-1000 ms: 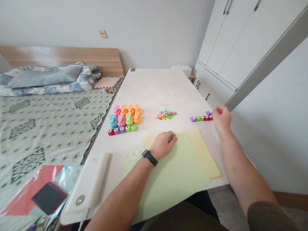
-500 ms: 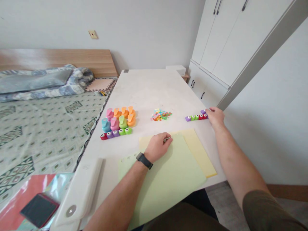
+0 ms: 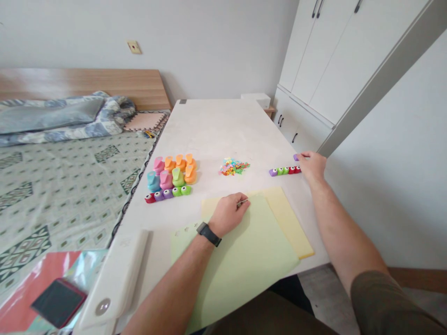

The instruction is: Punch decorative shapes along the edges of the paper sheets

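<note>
The light green sheet of paper (image 3: 251, 246) lies before me over a yellow sheet (image 3: 288, 218), with small star-shaped holes near its left edge. My left hand (image 3: 231, 211), closed, pinches the green sheet's far edge. At the table's right side, my right hand (image 3: 313, 166) has its fingers closed on a small purple craft punch (image 3: 296, 157). That punch is just beyond the right end of a row of small punches (image 3: 285, 170) in purple, green and red. Part of the row's end is hidden by my right hand.
Larger pink, orange, blue and green punches (image 3: 178, 177) stand at the left, behind another row of small punches (image 3: 168, 193). Colourful paper cut-outs (image 3: 233, 166) form a pile mid-table. A white device (image 3: 117, 279) lies front left, near a dark phone-like object (image 3: 58, 302).
My right hand has moved the purple punch slightly away from me, apart from the row. The left hand stays on the green sheet.
</note>
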Demonstrator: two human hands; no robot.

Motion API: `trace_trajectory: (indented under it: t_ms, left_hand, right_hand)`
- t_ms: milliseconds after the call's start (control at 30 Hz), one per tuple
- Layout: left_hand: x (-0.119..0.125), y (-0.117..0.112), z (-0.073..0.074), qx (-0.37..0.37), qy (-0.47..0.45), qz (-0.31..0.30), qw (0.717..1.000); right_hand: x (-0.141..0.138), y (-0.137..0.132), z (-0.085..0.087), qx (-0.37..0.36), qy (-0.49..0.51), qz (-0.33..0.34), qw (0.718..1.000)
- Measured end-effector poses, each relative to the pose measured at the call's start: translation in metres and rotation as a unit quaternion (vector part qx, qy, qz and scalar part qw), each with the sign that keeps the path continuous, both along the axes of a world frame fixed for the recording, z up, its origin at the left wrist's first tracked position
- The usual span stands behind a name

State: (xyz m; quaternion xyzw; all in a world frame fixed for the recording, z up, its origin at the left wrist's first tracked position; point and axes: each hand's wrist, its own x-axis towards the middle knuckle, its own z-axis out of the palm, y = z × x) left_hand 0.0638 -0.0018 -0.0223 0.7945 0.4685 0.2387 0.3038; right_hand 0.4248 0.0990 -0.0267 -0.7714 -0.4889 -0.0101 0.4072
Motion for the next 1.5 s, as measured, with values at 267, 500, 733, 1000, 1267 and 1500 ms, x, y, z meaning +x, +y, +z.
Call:
trace_trajectory:
  t_ms: [267,500,733,1000,1267,1500]
  left_hand:
    - [-0.002,0.001,0.002,-0.026,-0.020,0.009,0.999]
    - [-0.003,0.002,0.004,-0.035,-0.025,0.010,0.999]
    - [-0.004,0.003,0.005,-0.051,-0.039,0.011,0.998]
    - [-0.005,0.005,0.006,-0.067,-0.045,0.015,0.997]
    - [-0.008,0.006,0.006,-0.079,-0.059,0.013,0.995]
    - [-0.008,0.008,0.008,-0.085,-0.058,0.018,0.994]
  right_hand:
    - [-0.094,-0.054,0.035,0.068,0.243,0.253,0.934]
    - [-0.123,-0.068,0.007,-0.034,0.444,0.329,0.833]
    - [-0.122,-0.070,0.003,-0.076,0.506,0.338,0.790]
    - [-0.125,-0.072,0.000,-0.099,0.524,0.338,0.775]
    - [-0.132,-0.072,0.007,-0.119,0.594,0.321,0.728]
    - [-0.127,-0.071,0.013,-0.113,0.605,0.337,0.713]
